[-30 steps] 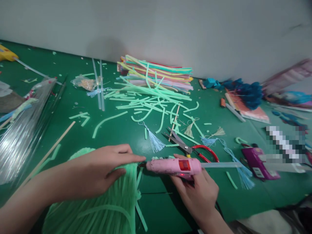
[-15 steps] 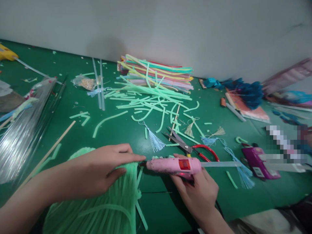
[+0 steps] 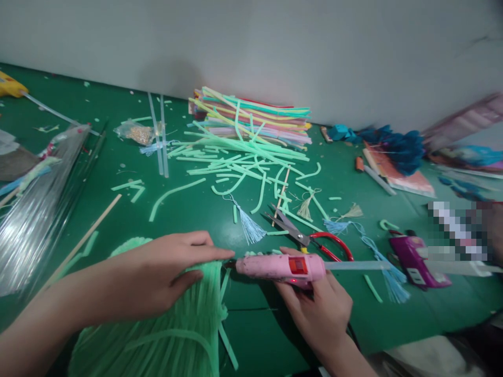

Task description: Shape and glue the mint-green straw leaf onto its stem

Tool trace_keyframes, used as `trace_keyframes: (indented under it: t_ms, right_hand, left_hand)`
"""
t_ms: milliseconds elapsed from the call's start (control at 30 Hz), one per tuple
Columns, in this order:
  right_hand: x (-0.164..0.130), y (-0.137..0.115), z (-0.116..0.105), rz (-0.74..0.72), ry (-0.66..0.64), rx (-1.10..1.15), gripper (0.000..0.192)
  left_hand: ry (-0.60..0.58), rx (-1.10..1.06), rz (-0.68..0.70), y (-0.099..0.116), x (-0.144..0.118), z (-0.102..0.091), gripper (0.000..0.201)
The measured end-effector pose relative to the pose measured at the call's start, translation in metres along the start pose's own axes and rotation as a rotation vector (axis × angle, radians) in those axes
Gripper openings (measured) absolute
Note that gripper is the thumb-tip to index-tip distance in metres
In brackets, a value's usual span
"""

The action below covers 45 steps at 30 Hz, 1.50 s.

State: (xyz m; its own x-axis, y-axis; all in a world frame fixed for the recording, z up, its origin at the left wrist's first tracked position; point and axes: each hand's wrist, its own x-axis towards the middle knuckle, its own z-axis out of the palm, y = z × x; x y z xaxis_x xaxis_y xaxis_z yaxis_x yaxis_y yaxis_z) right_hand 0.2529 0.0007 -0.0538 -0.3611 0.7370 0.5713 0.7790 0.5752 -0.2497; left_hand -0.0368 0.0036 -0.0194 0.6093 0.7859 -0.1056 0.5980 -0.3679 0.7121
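My right hand is wrapped round a pink glue gun, its red light lit and a clear glue stick sticking out of its back. The dark nozzle points left, close to the top edge of a large light-green piece made of many pipe cleaners laid side by side. My left hand lies over that piece and grips its upper edge between thumb and fingers. Its index fingertip is beside the nozzle; whether the two touch, I cannot tell. Behind the glue gun lie scissors with red handles, blades partly apart.
Loose green pipe cleaners and a multicoloured bundle lie by the wall. A blue tassel, a wooden stick and a clear plastic sleeve are around. To the right are a purple glue gun and another person's hand.
The other person's hand at the right edge shows a little more. My hands, the pink glue gun and the green piece have hardly moved.
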Motion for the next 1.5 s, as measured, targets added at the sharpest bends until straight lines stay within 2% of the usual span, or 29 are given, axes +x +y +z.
trace_keyframes:
  t_ms: [500,833,1033,1233,1500]
  right_hand:
    - [0.0009,-0.0001,-0.0009,-0.010,0.006,-0.017,0.018]
    - [0.0046,-0.0010,-0.0035,-0.012,0.012,-0.022,0.018]
    - [0.0047,-0.0019,-0.0034,-0.009,-0.009,-0.025,0.017]
    - [0.0041,-0.0010,-0.0036,0.004,-0.008,-0.037,0.018]
    - [0.0035,-0.0022,-0.0029,0.005,-0.019,0.015,0.018]
  left_hand:
    - [-0.023,0.021,-0.017,-0.0014,0.0004,0.0008,0.059]
    - [0.016,0.016,0.001,-0.0013,-0.0008,0.0003,0.059]
    - [-0.025,0.022,-0.011,-0.0022,-0.0001,-0.0013,0.059]
    - [0.010,0.005,0.011,-0.0022,-0.0016,0.0001,0.061]
    - [0.002,0.004,-0.003,-0.0021,-0.0014,0.0003,0.060]
